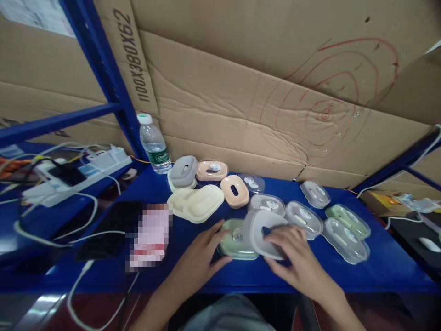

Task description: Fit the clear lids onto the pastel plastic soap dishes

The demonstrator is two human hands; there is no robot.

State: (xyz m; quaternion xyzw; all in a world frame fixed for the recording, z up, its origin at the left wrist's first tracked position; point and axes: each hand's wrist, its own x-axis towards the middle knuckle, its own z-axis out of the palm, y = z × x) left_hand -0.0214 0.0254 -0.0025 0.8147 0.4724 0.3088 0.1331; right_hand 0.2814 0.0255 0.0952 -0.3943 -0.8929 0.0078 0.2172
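Note:
My right hand [296, 257] grips a grey oval soap dish part [257, 234] with a slot in its middle, fingers at the slot and thumb under the near edge. It is tilted over the right end of a green soap dish [234, 250] with a clear lid and a round sticker. My left hand [203, 255] has thumb and forefinger spread around the green dish's left end; whether they touch it I cannot tell. Just behind lies a grey lidded soap dish [265, 202], partly covered. A peach slotted dish part [234, 191] and cream trays [203, 202] lie farther left.
Several lidded soap dishes [305, 218] lie at the right of the blue table [275, 276]. A water bottle [155, 147] stands at the back left by a blue post. A black device [106, 230], a blurred pink object [151, 236] and cables lie left. Cardboard [223, 101] walls the back.

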